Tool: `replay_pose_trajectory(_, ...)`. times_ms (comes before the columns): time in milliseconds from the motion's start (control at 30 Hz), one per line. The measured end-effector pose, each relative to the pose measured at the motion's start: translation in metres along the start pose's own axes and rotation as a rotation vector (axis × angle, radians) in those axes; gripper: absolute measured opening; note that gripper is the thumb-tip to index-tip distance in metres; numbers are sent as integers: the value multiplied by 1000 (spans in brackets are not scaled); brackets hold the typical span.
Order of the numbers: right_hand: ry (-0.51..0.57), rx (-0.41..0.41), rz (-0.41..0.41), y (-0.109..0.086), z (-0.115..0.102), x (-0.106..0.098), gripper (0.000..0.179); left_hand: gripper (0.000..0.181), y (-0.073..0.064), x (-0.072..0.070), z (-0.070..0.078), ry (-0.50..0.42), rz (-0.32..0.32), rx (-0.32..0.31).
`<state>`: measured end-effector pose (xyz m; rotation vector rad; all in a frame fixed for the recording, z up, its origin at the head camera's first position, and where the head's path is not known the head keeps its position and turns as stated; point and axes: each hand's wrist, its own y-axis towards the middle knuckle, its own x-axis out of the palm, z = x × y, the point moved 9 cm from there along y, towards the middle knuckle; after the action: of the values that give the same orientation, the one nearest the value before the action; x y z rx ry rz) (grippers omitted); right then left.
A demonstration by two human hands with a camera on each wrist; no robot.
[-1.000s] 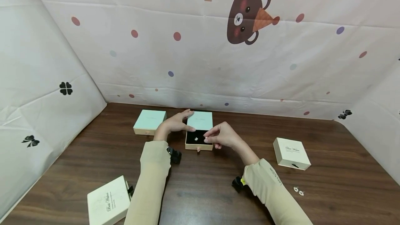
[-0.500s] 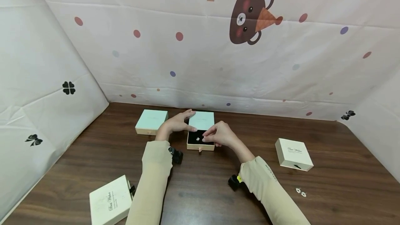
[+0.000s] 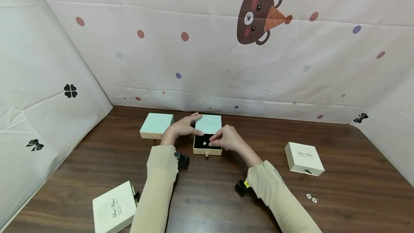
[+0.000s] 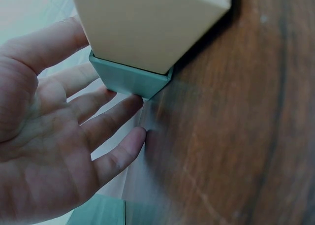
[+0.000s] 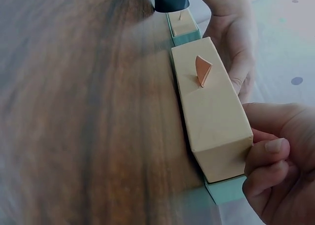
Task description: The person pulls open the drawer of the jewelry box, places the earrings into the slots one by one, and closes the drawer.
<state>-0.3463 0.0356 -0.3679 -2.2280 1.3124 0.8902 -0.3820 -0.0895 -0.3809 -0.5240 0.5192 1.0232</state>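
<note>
A teal-lidded jewelry box [image 3: 208, 124] stands at the back of the table, its cream drawer [image 3: 207, 151] pulled out toward me. On the black pad in the drawer lies a small shiny earring [image 3: 204, 143]. My left hand [image 3: 183, 127] rests against the box's left side with spread, nearly straight fingers; in the left wrist view its fingertips touch the teal sleeve [image 4: 129, 79]. Over the drawer's right half, my right hand [image 3: 228, 139] pinches with thumb and forefinger at the pad. The earring between those fingertips is mostly hidden now. An orange pull tab [image 5: 203, 71] sticks out of the drawer front.
Left of the open box sits a second teal box [image 3: 157, 124]. Two white boxes lie farther out, one at front left [image 3: 114, 206], another white box [image 3: 304, 158] at right. A pair of flower-shaped earrings [image 3: 311, 198] lies on the right of the table.
My right fingertips have shifted slightly left over the pad, and the glint once seen between them is covered. The right forearm has drawn in a little; the left hand stays on the box.
</note>
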Motion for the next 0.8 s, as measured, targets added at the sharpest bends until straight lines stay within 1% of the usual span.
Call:
replay_pose_trajectory(133,12,-4,9,1,2,0,11,77,1,0,-1,8,3,4)
replay_pose_trajectory(267,-15,-15,33,2,0,0,11,78,0,0,0,16,4,13)
replay_pose_trajectory(533,-94,-123,49,0,-12,1,10,78,-1,-1,1,10,3,16)
replay_pose_trajectory(700,-135,-151,49,-1,-14,2,9,77,-2,0,2,-3,-2,19)
replay_pose_trajectory(800,-142,-154,42,-2,-14,3,10,77,-3,0,3,-5,-5,18)
